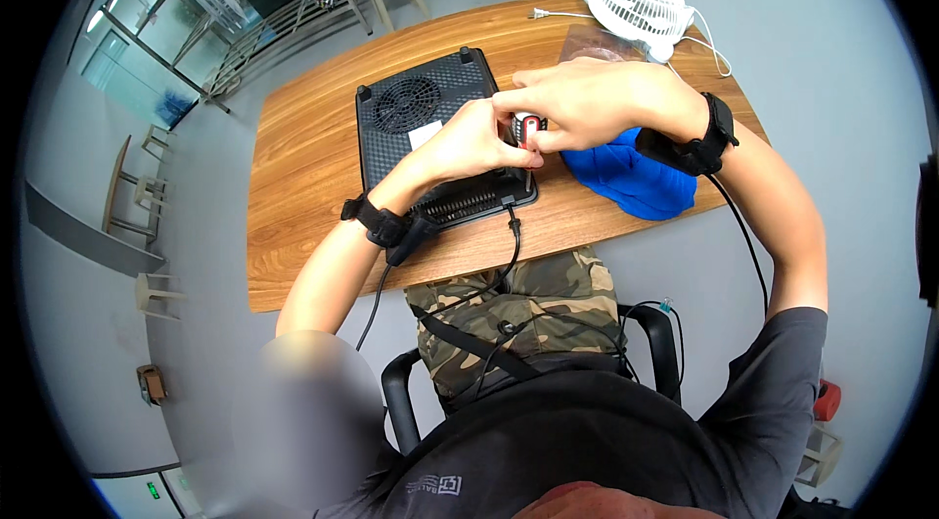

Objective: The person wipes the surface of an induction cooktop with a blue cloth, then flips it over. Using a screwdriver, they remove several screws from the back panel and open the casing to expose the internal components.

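Note:
A flat black appliance, like an induction cooker (386, 152), lies with its underside up on the wooden table. Its textured base shows a round fan grille, corner feet, a white label and a slotted vent along the near edge. Over its right side my right hand (606, 100) grips the red-and-black handle of a screwdriver (531, 128) from above. My left hand (471, 139) is closed around the same tool, its thumb low on the handle. The shaft points down at the appliance's near right corner; its tip is hard to make out.
Beside my right wrist lies a bundled blue cloth (636, 177). A white fan (638, 5) with its cord lies at the far right, near a clear plastic piece (592, 45). The appliance's black power cord (515, 245) hangs over the wooden table's (303, 167) near edge.

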A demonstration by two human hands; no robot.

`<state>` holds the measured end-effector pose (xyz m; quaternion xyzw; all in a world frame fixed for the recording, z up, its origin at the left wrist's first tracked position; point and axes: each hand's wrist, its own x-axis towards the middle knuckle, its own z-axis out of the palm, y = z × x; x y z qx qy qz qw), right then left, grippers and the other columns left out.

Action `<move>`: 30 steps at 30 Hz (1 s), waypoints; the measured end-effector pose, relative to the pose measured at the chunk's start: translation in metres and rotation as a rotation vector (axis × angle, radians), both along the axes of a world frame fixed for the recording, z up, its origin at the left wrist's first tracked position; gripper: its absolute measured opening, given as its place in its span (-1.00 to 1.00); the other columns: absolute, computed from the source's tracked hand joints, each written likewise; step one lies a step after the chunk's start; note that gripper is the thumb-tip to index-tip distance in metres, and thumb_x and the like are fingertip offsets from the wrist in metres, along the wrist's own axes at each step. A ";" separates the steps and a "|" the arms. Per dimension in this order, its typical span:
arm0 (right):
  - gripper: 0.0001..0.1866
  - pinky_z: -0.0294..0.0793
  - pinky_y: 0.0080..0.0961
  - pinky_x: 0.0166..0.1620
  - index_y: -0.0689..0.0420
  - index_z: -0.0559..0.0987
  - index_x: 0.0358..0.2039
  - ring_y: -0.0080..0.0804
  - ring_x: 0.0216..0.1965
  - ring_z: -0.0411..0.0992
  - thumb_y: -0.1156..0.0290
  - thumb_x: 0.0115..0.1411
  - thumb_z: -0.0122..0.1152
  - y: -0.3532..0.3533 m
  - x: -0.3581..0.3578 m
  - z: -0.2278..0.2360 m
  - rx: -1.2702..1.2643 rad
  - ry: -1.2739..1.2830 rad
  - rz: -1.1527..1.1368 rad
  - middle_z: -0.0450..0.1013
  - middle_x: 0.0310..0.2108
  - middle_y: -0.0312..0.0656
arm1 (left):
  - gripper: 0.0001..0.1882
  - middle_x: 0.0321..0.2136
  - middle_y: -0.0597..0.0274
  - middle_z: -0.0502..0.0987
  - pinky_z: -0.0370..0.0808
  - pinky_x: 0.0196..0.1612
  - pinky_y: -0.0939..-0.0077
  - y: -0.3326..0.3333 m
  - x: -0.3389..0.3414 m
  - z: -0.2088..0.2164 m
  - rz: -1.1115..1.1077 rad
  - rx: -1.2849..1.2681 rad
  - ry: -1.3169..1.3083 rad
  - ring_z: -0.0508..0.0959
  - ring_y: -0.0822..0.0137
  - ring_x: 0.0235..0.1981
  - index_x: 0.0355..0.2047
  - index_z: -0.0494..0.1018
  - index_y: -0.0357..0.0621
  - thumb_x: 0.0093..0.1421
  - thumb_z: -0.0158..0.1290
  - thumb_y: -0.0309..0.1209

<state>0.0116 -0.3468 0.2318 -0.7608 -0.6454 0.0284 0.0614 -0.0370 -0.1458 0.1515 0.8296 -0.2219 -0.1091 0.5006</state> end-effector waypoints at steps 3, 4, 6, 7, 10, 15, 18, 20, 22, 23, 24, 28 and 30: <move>-0.55 0.57 -0.10 -0.24 0.19 0.52 -0.09 0.13 -0.32 0.59 0.02 0.30 0.15 0.006 -0.015 0.015 -0.119 -0.064 -0.290 0.60 -0.40 0.08 | -0.55 -0.29 0.18 0.68 0.59 -0.24 0.47 -0.007 0.003 -0.006 0.129 0.163 -0.140 0.65 0.47 -0.28 -0.19 0.53 -0.34 0.02 0.45 -0.33; -0.55 0.58 -0.08 -0.25 0.19 0.53 -0.11 0.13 -0.35 0.59 0.03 0.27 0.16 0.007 -0.012 0.011 -0.114 -0.088 -0.285 0.59 -0.45 0.08 | -0.51 -0.35 0.11 0.65 0.57 -0.26 0.42 -0.008 0.005 -0.011 0.134 0.145 -0.163 0.64 0.39 -0.33 -0.25 0.51 -0.36 -0.01 0.47 -0.25; -0.55 0.59 -0.03 -0.26 0.21 0.56 -0.15 0.14 -0.39 0.60 0.05 0.22 0.17 0.009 -0.005 0.000 -0.104 -0.135 -0.277 0.56 -0.54 0.08 | -0.40 -0.48 -0.03 0.59 0.52 -0.30 0.32 -0.011 0.008 -0.017 0.142 0.108 -0.209 0.62 0.23 -0.42 -0.37 0.48 -0.41 -0.09 0.49 -0.11; -0.60 0.59 -0.07 -0.22 0.19 0.55 -0.13 0.11 -0.33 0.60 0.12 0.20 0.21 0.010 -0.007 0.002 -0.127 -0.121 -0.276 0.58 -0.47 0.06 | -0.43 -0.46 0.05 0.60 0.51 -0.30 0.31 -0.012 0.008 -0.017 0.135 0.105 -0.163 0.60 0.27 -0.43 -0.36 0.48 -0.38 -0.08 0.49 -0.13; -0.63 0.58 -0.10 -0.16 0.14 0.53 -0.07 0.06 -0.22 0.59 0.21 0.18 0.26 -0.001 -0.005 0.001 -0.050 0.049 -0.110 0.58 -0.32 0.04 | -0.49 -0.47 0.13 0.60 0.50 -0.32 0.34 -0.014 -0.002 -0.013 0.060 -0.059 -0.240 0.56 0.35 -0.46 -0.31 0.51 -0.33 -0.04 0.48 -0.18; -0.60 0.55 -0.12 -0.14 0.10 0.51 0.00 0.04 -0.16 0.55 0.13 0.27 0.23 -0.004 -0.002 0.000 -0.059 0.040 -0.059 0.52 -0.19 0.01 | -0.63 -0.42 0.19 0.66 0.50 -0.29 0.43 0.002 0.000 -0.006 0.025 0.142 -0.067 0.57 0.43 -0.42 -0.28 0.57 -0.29 0.03 0.44 -0.31; -0.54 0.57 -0.08 -0.14 0.17 0.53 -0.04 0.07 -0.19 0.58 0.04 0.27 0.22 0.003 -0.010 0.008 -0.102 -0.030 -0.194 0.56 -0.28 0.07 | -0.64 -0.35 0.21 0.67 0.54 -0.19 0.43 0.000 0.001 -0.009 -0.037 0.027 -0.098 0.59 0.42 -0.35 -0.25 0.55 -0.27 0.07 0.43 -0.33; -0.49 0.57 -0.06 -0.18 0.23 0.55 -0.10 0.11 -0.24 0.59 -0.03 0.27 0.21 0.014 -0.014 0.013 -0.192 -0.073 -0.344 0.56 -0.37 0.11 | -0.63 -0.38 0.20 0.68 0.54 -0.20 0.40 -0.001 0.002 -0.012 -0.019 0.166 -0.172 0.62 0.36 -0.34 -0.29 0.53 -0.32 0.06 0.42 -0.31; -0.49 0.57 -0.05 -0.23 0.28 0.56 -0.17 0.13 -0.31 0.58 -0.01 0.25 0.22 0.012 -0.010 0.011 -0.182 -0.013 -0.285 0.55 -0.45 0.14 | -0.60 -0.42 0.21 0.66 0.54 -0.21 0.39 -0.009 0.002 -0.007 0.045 0.348 -0.245 0.62 0.35 -0.35 -0.31 0.52 -0.33 0.05 0.43 -0.28; -0.52 0.57 -0.06 -0.21 0.26 0.56 -0.15 0.11 -0.28 0.58 0.02 0.25 0.23 0.011 -0.011 0.012 -0.184 0.041 -0.267 0.56 -0.41 0.13 | -0.55 -0.45 0.21 0.64 0.54 -0.23 0.38 -0.012 -0.007 -0.005 0.077 0.208 -0.235 0.61 0.34 -0.38 -0.30 0.53 -0.33 0.03 0.44 -0.21; -0.55 0.56 -0.07 -0.19 0.23 0.56 -0.13 0.09 -0.26 0.58 0.06 0.25 0.24 0.010 -0.013 0.015 -0.187 0.093 -0.250 0.57 -0.38 0.11 | -0.55 -0.46 0.21 0.64 0.53 -0.23 0.39 -0.012 -0.007 -0.005 0.070 0.212 -0.208 0.60 0.35 -0.39 -0.29 0.53 -0.32 0.03 0.45 -0.21; -0.58 0.55 -0.11 -0.16 0.11 0.50 0.02 0.04 -0.18 0.57 0.23 0.19 0.28 0.001 -0.003 0.010 -0.146 0.080 -0.093 0.56 -0.25 0.03 | -0.57 -0.46 0.24 0.63 0.53 -0.21 0.41 -0.008 -0.010 -0.005 0.037 0.093 -0.152 0.57 0.40 -0.41 -0.25 0.56 -0.29 0.05 0.44 -0.23; -0.55 0.54 -0.13 -0.12 0.07 0.48 0.07 0.01 -0.12 0.55 0.27 0.18 0.29 -0.002 -0.006 0.015 -0.185 0.011 -0.134 0.54 -0.19 0.00 | -0.59 -0.45 0.28 0.63 0.53 -0.20 0.43 -0.006 -0.009 0.004 0.028 0.128 -0.067 0.57 0.41 -0.40 -0.25 0.57 -0.29 0.06 0.44 -0.24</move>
